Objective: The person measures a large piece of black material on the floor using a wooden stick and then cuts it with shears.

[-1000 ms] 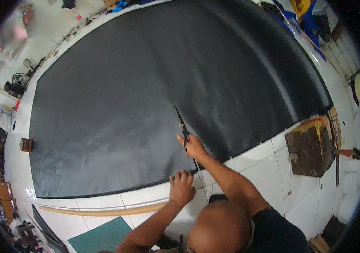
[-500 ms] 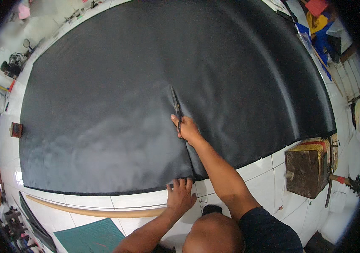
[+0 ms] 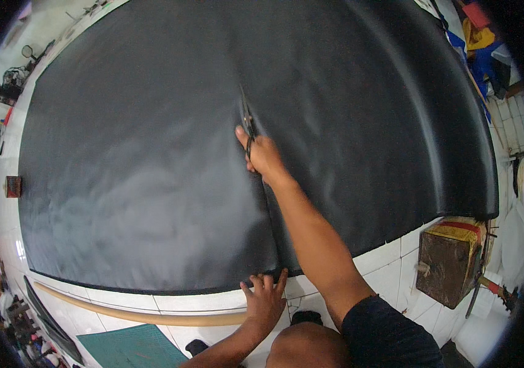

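A large black sheet, like leatherette (image 3: 151, 159), lies spread over the floor, with a long cut running up its middle from the near edge. In my right hand (image 3: 263, 156), closed round the handles, is a pair of dark scissors (image 3: 246, 116); its blades point away from me at the far end of the cut. At the near edge, beside the start of the cut, my left hand (image 3: 266, 300) rests with fingers spread, their tips touching the sheet's edge.
White floor tiles (image 3: 378, 264) border the sheet. Near left lie a long tan tube (image 3: 151, 317) and a green cutting mat (image 3: 130, 348). A brown block-like box (image 3: 449, 270) stands near right, beside the sheet's curled edge. A small block (image 3: 13, 186) sits at the left edge.
My right hand has moved the scissors farther away from me, and the cut has grown longer. My left hand stays at the near edge, its fingers now more spread.
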Motion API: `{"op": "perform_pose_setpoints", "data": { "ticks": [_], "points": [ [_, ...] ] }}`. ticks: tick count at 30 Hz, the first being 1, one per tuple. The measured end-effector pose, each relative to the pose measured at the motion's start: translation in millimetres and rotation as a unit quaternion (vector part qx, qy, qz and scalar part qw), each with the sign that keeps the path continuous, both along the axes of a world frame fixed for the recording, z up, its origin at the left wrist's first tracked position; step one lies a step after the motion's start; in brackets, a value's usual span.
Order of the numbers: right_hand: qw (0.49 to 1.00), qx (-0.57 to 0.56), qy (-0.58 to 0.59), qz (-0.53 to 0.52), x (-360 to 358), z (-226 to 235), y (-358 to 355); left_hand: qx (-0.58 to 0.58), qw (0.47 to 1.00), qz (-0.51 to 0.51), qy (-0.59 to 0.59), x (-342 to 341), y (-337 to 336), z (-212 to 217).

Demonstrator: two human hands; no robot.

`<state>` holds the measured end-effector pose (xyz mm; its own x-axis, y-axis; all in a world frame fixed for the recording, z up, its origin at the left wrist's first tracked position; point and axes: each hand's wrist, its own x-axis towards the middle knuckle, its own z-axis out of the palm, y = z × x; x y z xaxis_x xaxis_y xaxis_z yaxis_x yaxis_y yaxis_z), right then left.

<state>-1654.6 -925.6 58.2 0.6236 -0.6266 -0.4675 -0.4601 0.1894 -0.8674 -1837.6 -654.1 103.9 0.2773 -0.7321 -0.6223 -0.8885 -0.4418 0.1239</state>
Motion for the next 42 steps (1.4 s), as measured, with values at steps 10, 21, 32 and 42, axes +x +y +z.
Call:
{"op": "perform_pose_setpoints", "data": {
  "ticks": [10, 21, 32, 42],
  "points": [
    [0.998, 0.023, -0.043, -0.042, 50, -5, -33, -0.020, 1.000, 0.003, -0.021, -1, 7, -12],
    [0.999, -0.017, -0.030, -0.032, 125, 7, -101, -0.033, 0.999, -0.013, -0.032, -1, 5, -12],
    [0.999, 0.006, -0.029, -0.030, 123, -3, -110, -0.404, 0.872, 0.242, -0.134, 286, -187, -23],
    [0.997, -0.061, 0.018, -0.041, 133, -7, -113, -0.320, 0.907, 0.198, -0.189, 331, -231, -49]
  ]
}}
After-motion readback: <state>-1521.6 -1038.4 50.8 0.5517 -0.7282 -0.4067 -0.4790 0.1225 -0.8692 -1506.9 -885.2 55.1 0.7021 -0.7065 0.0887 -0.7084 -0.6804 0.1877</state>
